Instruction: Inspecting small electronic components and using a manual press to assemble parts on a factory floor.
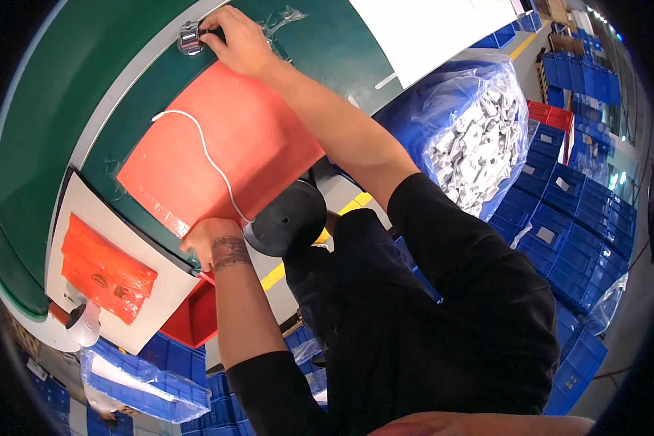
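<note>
Silvery object (190, 39) pinched by the right hand (238, 43), grip narrow.

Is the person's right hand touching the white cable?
No, the right hand is at a small shiny object, while the white cable lies on the red sheet, apart from this hand.

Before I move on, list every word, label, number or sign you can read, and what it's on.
No text is readable.
Orange bag: dark mark, too small to read.
Blue crates: pale labels, too small and blurred.
Shiny object at right hand: any lettering too small to tell.
Red sheet: no lettering visible.
</note>
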### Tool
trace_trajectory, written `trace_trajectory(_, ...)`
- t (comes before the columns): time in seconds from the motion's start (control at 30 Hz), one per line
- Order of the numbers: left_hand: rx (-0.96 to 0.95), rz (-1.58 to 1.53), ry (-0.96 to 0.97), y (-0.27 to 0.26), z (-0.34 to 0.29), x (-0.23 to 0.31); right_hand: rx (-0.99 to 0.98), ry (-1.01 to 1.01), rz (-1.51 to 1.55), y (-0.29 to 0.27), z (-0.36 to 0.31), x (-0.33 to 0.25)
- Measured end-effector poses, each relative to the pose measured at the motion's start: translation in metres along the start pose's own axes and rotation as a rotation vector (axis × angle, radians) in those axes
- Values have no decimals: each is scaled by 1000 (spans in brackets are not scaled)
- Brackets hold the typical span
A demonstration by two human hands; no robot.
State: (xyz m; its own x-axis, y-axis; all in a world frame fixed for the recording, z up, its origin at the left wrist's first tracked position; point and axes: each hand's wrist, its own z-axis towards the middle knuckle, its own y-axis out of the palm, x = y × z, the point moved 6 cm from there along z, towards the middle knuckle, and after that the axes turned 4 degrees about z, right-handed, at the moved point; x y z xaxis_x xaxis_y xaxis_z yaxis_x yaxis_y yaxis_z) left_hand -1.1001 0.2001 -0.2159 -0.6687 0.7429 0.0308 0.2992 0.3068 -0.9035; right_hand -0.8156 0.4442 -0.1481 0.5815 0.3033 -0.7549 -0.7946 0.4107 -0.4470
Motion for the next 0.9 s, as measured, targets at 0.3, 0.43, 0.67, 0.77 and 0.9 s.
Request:
trace_trajectory(0.3, 4, 51, 38, -19, -26, -1, 12, -5, -21, 7, -1, 8)
trace_trajectory(0.43, 1, 78, 57, -21, -31, -2, -34, -13, -109, 8, -2, 9)
trace_trajectory(0.67, 0, 118, 89, -8, -23, 5, -40, 8, -148, 10, 0, 11)
trace_trajectory(0.77, 1, 134, 103, -6, -19, 8, -54, 5, -142, 10, 1, 8)
trace_trajectory(0.9, 1, 158, 124, -4, -16, 9, -52, 1, -158, 9, 2, 6)
